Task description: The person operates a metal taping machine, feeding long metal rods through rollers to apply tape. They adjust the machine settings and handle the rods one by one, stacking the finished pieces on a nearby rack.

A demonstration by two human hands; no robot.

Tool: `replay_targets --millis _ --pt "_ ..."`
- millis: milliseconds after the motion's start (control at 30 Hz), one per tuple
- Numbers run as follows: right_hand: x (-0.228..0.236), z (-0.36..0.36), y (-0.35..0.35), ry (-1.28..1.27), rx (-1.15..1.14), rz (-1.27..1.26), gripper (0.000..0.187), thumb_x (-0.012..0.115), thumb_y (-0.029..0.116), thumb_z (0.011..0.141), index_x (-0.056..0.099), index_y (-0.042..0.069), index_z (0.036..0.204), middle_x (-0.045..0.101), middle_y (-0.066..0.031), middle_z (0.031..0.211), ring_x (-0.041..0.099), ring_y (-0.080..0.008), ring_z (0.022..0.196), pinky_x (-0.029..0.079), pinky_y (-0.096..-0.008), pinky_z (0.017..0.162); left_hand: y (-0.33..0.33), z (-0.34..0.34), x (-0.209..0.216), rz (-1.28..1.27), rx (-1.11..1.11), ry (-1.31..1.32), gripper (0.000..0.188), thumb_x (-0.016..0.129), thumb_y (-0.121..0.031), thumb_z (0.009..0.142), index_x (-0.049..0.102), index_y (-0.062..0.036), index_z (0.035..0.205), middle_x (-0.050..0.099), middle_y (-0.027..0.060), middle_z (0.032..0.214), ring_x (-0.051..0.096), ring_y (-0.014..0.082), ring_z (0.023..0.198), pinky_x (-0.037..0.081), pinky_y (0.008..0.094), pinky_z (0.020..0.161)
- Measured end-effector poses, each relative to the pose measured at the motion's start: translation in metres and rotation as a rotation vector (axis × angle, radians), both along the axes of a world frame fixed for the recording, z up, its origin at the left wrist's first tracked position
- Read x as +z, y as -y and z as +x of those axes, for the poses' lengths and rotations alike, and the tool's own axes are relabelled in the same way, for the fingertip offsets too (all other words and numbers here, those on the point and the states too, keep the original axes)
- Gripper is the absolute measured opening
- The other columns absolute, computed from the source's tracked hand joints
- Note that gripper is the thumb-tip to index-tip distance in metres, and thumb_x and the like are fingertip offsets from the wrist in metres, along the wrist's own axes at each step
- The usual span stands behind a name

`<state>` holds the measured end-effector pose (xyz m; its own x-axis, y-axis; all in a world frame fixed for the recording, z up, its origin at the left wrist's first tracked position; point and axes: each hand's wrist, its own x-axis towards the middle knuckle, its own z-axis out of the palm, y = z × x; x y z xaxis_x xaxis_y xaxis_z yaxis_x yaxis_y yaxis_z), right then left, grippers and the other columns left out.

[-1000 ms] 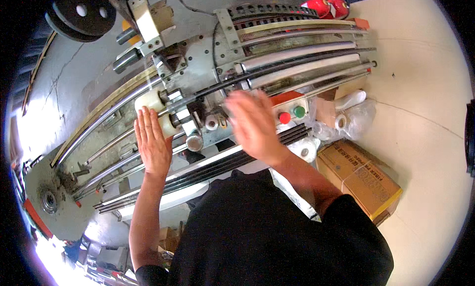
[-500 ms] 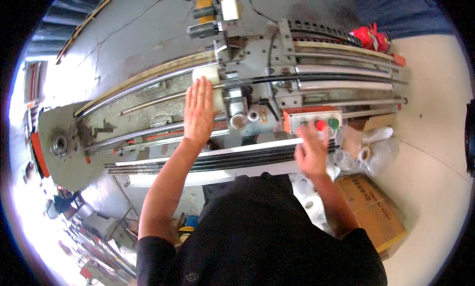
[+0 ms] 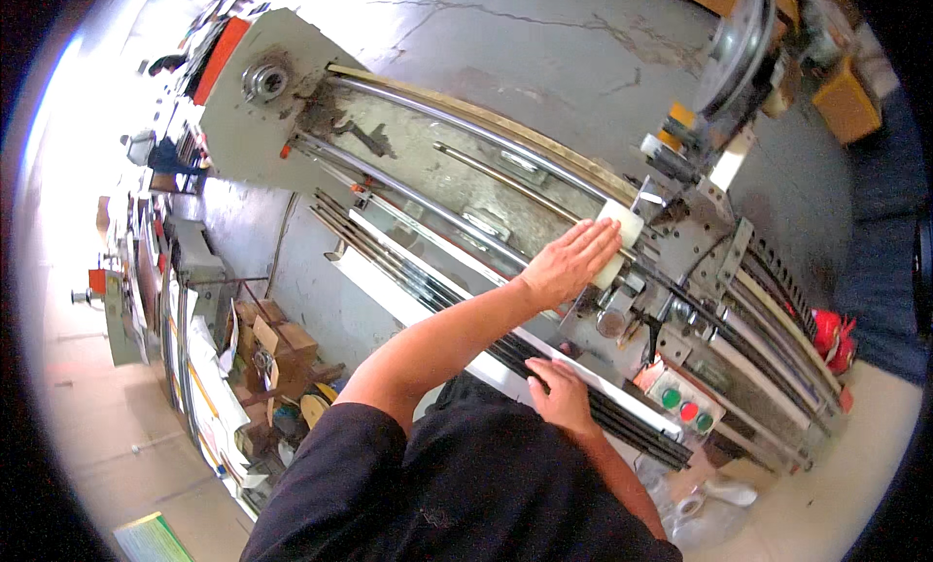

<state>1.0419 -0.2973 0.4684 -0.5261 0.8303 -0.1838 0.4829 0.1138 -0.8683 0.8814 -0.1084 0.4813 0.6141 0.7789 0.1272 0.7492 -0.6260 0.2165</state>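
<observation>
Left hand [image 3: 567,264] stays flat, fingers together, on the white roller [image 3: 616,239] mid-machine; right hand [image 3: 562,397] has left the button box [image 3: 680,399] (now resting open-fingered on the front rail [image 3: 457,314]).

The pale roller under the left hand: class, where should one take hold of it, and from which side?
Grip the pale roller across its curved sides from above and the person's side, as the left hand lies; brackets crowd its far end.
</observation>
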Motion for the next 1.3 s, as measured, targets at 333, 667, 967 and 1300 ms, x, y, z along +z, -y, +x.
replay_targets --millis 333,667,967,1300 --pt "-0.012 -0.146 -0.031 -0.067 0.051 -0.153 0.036 0.066 0.019 0.095 0.069 0.006 0.129 0.075 -0.0174 0.116 0.068 -0.0397 0.110 0.052 -0.0484 0.099 -0.026 -0.114 -0.013 0.067 0.010 0.044 0.063 0.053 -0.019 0.093 0.042 0.0004 0.152 0.037 0.0165 0.165 0.035 0.0279 0.155 0.027 0.0430 0.128" --pt "-0.012 -0.369 -0.074 0.025 -0.264 -0.101 0.015 0.066 0.010 0.094 0.072 0.004 0.107 0.076 -0.0128 0.103 0.071 -0.0352 0.100 0.055 -0.0441 0.089 -0.059 -0.266 -0.055 0.143 0.012 0.132 0.059 0.051 -0.020 0.095 0.046 0.0032 0.150 0.039 0.0194 0.163 0.035 0.0296 0.154 0.025 0.0432 0.128" --pt "0.014 -0.563 -0.069 0.109 -0.444 -0.061 0.018 0.065 0.016 0.098 0.073 0.006 0.111 0.077 -0.0128 0.106 0.072 -0.0348 0.100 0.055 -0.0428 0.089 -0.100 -0.436 -0.051 0.126 0.035 0.218 0.054 0.050 -0.017 0.095 0.052 0.0019 0.145 0.047 0.0189 0.158 0.038 0.0289 0.152 0.026 0.0439 0.128" --pt "0.045 -0.674 -0.132 0.142 -0.562 0.126 0.029 0.066 0.009 0.094 0.071 0.007 0.122 0.076 -0.0132 0.108 0.072 -0.0336 0.101 0.053 -0.0459 0.096 -0.166 -0.667 -0.059 0.020 0.028 0.089 0.069 0.053 0.004 0.087 0.039 0.0032 0.155 0.037 0.0201 0.164 0.032 0.0320 0.155 0.024 0.0449 0.129"
